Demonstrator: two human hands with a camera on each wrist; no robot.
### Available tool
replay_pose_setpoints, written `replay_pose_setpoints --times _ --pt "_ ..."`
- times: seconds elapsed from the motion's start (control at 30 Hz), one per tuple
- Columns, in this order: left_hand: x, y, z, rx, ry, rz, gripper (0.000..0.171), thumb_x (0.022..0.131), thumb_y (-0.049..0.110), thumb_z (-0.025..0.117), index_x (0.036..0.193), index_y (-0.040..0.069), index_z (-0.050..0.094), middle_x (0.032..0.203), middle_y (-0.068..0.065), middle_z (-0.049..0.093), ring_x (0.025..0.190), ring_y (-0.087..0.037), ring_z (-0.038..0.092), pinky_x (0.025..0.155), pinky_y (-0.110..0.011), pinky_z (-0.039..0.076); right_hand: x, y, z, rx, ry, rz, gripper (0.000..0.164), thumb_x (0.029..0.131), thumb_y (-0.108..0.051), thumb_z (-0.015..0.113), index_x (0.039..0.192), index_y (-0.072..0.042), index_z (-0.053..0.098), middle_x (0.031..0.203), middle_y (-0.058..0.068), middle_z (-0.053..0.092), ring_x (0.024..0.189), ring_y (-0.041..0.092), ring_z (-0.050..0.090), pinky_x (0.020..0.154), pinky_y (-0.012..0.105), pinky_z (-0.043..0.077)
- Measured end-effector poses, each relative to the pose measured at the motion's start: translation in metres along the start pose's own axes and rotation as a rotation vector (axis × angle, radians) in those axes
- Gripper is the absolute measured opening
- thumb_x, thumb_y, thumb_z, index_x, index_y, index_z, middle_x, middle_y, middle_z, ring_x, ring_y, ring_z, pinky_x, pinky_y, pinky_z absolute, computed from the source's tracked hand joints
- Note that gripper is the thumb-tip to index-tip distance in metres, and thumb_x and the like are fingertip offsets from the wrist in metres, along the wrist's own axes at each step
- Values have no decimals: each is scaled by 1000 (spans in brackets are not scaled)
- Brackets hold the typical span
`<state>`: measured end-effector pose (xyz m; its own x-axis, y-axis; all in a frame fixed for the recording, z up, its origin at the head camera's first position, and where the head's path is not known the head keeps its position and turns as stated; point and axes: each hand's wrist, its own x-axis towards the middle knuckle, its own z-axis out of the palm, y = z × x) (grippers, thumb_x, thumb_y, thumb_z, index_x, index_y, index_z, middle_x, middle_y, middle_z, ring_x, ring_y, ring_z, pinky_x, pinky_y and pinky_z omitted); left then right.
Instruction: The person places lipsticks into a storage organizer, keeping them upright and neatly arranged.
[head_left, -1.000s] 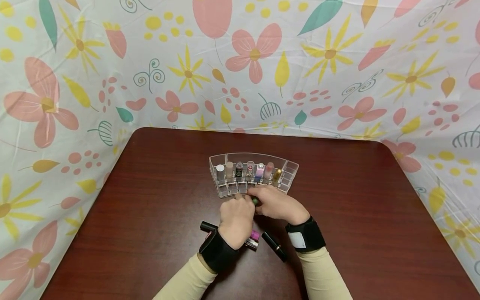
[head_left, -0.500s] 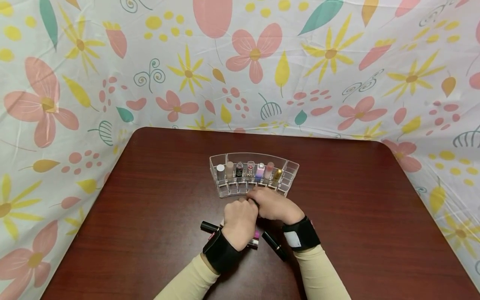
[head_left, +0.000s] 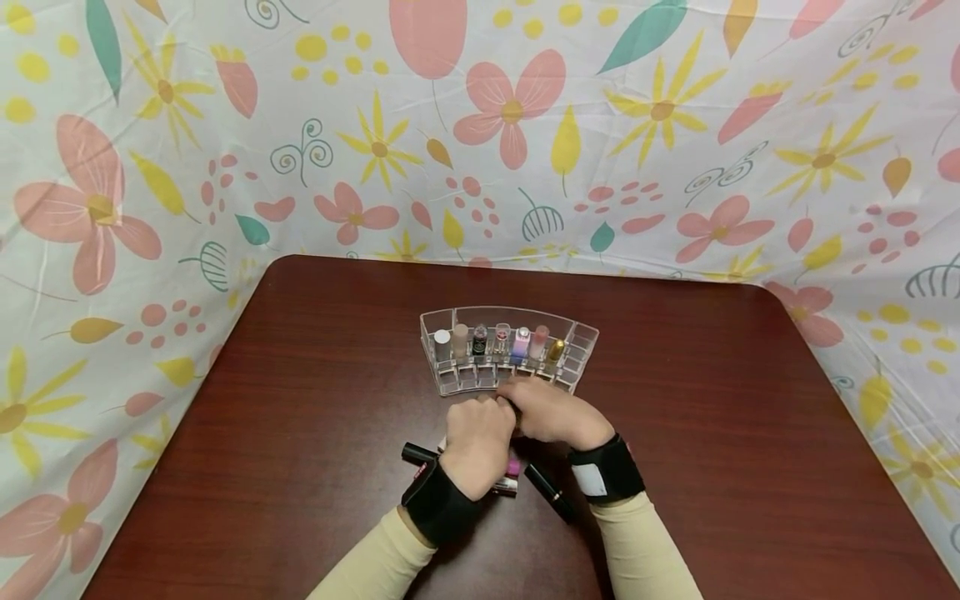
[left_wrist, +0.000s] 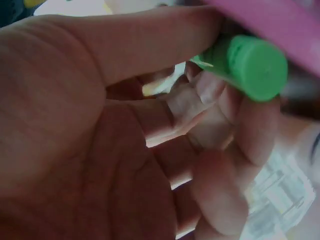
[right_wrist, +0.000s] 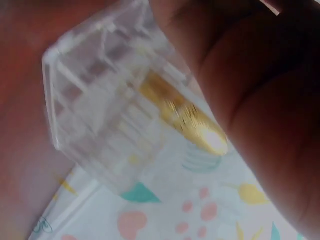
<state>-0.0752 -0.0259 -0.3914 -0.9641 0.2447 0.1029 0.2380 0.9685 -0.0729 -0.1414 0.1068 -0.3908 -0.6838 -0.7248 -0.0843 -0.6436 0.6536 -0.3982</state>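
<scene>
The left hand (head_left: 477, 442) and the right hand (head_left: 553, 410) meet over the middle of the counter (head_left: 322, 350), at the near edge of a clear organizer (head_left: 584, 350). Left hand: the fingers (left_wrist: 220, 192) are partly curled, and a green-capped tube (left_wrist: 260, 70) is pinched at the thumb and fingertips, cap end toward the wrist camera. The tube is therefore located between the two hands, just in front of the organizer's near edge; the head view shows little of it. Right hand: the fingers are bent at the left hand's fingertips; the contact is hidden, so whether they grip the tube cannot be told. The organizer sits nearer the counter's far edge than the hands and carries one row of upright cosmetic tubes, running from a white-capped tube (head_left: 442, 344) at its left side to a gold tube (head_left: 556, 351) toward its right side. Nearer the wearer, loose items lie on the counter: a black tube (head_left: 417, 453) left of the left hand, a magenta item (head_left: 513, 467) and a silver-banded tube (head_left: 507, 486) partly covered by that hand, and a black lipstick tube (head_left: 550, 492) lying obliquely below the right hand.
</scene>
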Motion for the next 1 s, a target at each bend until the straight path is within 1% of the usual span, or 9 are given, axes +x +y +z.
replay_pose_setpoints --times 0.07,0.17,0.3,0.43,0.53,0.63,0.77,0.9,1.0 --pt "3 -7 -10 -42 -46 7 18 79 24 79 95 17 71 81 -3 71 69 -21 67 50 -38 49 -5 -1 -8 46 1 6 11 87 -11 74 95 -13 66 93 0 66 84 16 61 76 31 50" --pt "6 -22 -29 -148 -43 9 24 83 28 79 102 17 70 90 -3 72 78 -22 66 51 -41 51 -14 -3 -24 112 52 2 7 93 -15 72 98 -12 67 93 -2 67 82 12 59 75 28 49" --pt "6 -39 -51 -330 53 31 18 92 33 74 103 19 70 94 -1 69 83 -20 63 54 -41 54 -28 -9 -44 172 157 -16 6 99 -14 65 102 -13 70 93 -4 66 77 7 55 70 26 49" --pt "3 -50 -66 -501 152 86 13 96 34 72 102 23 71 94 4 65 77 -13 61 55 -33 52 -41 -18 -58 225 250 -13 10 102 -16 62 106 -17 70 92 -4 64 72 5 50 64 24 47" --pt "0 -55 -74 -578 247 121 12 97 34 70 104 25 72 94 6 64 72 -8 59 55 -27 48 -49 -27 -66 254 336 -30 13 101 -16 63 112 -19 70 96 -6 67 72 4 53 64 23 48" --pt "-2 -58 -80 -625 341 158 14 98 35 69 108 25 72 96 8 65 73 -7 58 56 -24 47 -57 -35 -72 256 444 -61 22 96 -14 71 117 -20 69 99 -9 68 74 3 56 63 22 50" --pt "-4 -63 -89 -709 426 283 21 99 29 68 118 20 71 108 5 65 85 -9 60 66 -23 50 -65 -45 -79 266 594 -120 34 87 -5 79 117 -19 70 98 -10 67 79 1 58 61 18 52" --pt "-5 -71 -98 -814 506 430 28 97 16 70 124 14 68 121 -1 63 99 -11 62 77 -21 52 -69 -53 -84 297 731 -213 39 80 7 80 113 -13 72 96 -5 68 80 2 59 67 14 53" --pt "-7 -75 -104 -867 581 489 30 94 8 73 123 10 69 122 -4 63 102 -12 63 79 -18 52 -72 -59 -87 330 808 -264 39 78 12 79 112 -8 73 95 -1 70 78 3 61 71 14 54"
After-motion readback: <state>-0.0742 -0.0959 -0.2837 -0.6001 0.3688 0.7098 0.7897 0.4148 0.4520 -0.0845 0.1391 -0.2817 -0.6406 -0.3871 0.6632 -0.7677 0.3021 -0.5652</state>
